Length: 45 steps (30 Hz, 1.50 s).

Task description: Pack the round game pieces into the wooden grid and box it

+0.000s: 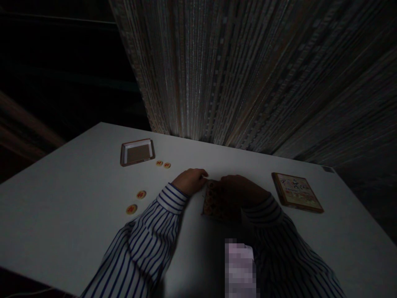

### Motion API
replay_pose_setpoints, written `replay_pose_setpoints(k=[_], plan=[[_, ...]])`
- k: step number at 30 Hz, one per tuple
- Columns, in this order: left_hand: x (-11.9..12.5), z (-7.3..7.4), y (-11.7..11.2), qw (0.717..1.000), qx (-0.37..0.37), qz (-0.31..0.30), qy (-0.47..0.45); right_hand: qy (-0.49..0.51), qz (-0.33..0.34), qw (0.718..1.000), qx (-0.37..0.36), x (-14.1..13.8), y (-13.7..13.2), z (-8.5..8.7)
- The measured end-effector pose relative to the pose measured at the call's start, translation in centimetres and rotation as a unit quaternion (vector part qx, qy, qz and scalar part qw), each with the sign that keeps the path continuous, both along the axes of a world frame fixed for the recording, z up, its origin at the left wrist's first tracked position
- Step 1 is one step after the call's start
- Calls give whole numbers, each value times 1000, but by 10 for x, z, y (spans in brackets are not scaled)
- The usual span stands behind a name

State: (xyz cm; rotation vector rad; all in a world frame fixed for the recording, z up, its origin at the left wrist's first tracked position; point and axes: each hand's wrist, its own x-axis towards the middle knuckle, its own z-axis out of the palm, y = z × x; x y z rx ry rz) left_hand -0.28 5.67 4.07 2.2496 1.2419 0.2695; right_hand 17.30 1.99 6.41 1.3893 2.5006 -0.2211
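Note:
In front of me a small dark tray (214, 210) holds several round pieces, dim in shadow. My left hand (191, 180) is at its far left corner, with the fingers curled in and closed; a thin pale bit shows by the fingertips, too small to name. Over the tray's far right part, my right hand (240, 188) is bent with its fingers closed, and what they grip is hidden. Two xiangqi pieces (141, 194) with red marks lie left of my left sleeve. Two more xiangqi pieces (159, 163) rest farther back.
A shallow rectangular box part (138, 153) with a pale rim lies at the back left of the white table (77, 186). To the right is a flat box (299, 192) with a printed top. Behind the table hangs a string curtain (198, 74). The room is dark.

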Motion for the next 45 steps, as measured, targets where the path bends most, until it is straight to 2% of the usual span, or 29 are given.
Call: replay_pose_setpoints(k=[14, 30, 35, 42, 45], plan=[[0, 3, -1, 1000, -13, -3, 17, -7, 33, 999, 19, 0, -1, 1], [-1, 1, 0, 999, 6, -4, 38, -9, 24, 999, 23, 1, -1, 1], [-2, 0, 0, 999, 16, -2, 31, 15, 2, 1000, 23, 5, -4, 10], [-2, 5, -1, 999, 32, 3, 14, 22, -47, 998, 38, 7, -9, 34], [-3, 7, 0, 999, 47, 10, 0, 28, -53, 996, 65, 6, -11, 40]])
